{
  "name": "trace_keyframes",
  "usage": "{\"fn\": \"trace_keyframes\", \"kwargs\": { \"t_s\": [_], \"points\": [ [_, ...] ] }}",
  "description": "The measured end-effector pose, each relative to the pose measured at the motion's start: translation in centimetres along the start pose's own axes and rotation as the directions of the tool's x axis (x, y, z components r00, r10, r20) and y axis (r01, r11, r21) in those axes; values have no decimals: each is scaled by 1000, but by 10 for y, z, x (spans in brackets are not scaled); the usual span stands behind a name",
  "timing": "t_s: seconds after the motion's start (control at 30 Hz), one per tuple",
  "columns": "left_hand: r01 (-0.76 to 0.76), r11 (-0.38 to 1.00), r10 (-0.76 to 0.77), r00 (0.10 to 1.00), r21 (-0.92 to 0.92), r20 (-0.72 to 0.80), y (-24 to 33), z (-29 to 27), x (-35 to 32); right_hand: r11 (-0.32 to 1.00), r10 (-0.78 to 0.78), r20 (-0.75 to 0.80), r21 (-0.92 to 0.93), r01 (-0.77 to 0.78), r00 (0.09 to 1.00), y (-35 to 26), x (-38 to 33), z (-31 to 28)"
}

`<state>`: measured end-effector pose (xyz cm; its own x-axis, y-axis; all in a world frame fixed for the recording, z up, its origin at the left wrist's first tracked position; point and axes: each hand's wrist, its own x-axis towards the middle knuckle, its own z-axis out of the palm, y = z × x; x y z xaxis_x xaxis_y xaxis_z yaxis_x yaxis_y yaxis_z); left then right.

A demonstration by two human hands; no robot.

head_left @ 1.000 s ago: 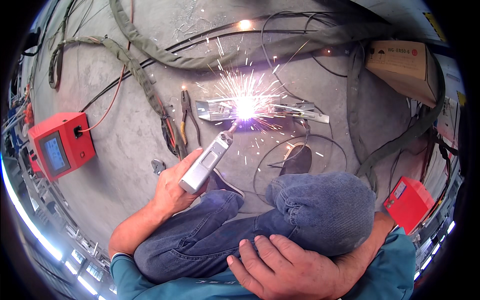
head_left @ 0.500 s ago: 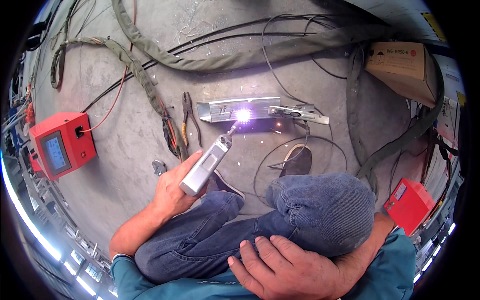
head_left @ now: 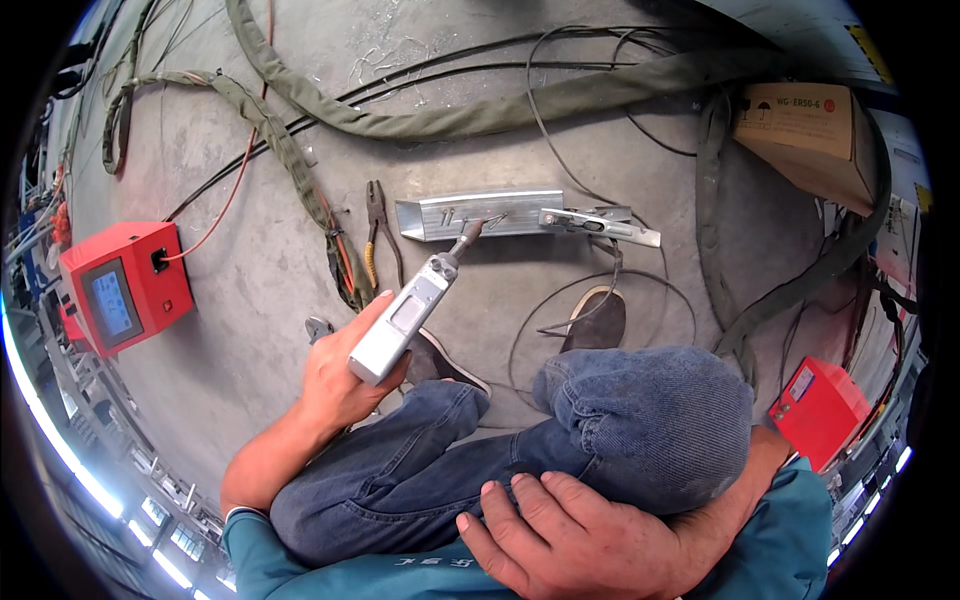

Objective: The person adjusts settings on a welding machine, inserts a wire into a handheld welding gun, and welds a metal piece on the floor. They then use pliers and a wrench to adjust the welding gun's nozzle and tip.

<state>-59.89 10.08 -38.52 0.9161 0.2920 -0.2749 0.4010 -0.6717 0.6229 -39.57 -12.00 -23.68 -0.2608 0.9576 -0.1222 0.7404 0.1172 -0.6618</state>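
Plainly, the left hand curls closed round a smooth, boxy silver metal torch; the right hand, fingers loosely spread, is empty.

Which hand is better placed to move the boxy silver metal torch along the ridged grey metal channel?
Left hand, probably: it grips the torch, pointed at the channel; right hand lies by blue denim trousers.
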Motion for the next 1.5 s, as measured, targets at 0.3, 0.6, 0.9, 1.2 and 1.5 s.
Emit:
{"fn": "trace_keyframes", "kwargs": {
  "t_s": [0.3, 0.6, 0.9, 1.2, 1.5],
  "points": [
    [20, 998, -19, 1000, -57, 15, -4, 6, 12, 1000, 30, -15, -2, -30, 999, 2, -3, -1],
    [14, 999, -13, 1000, -42, 9, -2, 5, 13, 1000, 28, -21, 9, -28, 999, 5, 0, -1],
    [8, 1000, -8, 1000, 0, 3, -1, 5, 14, 1000, 16, -10, 12, -16, 1000, 9, 2, -3],
    [-26, 1000, 26, 1000, 6, 5, -6, 6, 16, 999, 29, -20, -31, -30, 999, 8, 6, -3],
    [-32, 999, 32, 999, -3, 10, -6, 5, 13, 995, 18, -36, -99, -21, 999, 11, 11, -3]
  ]
}}
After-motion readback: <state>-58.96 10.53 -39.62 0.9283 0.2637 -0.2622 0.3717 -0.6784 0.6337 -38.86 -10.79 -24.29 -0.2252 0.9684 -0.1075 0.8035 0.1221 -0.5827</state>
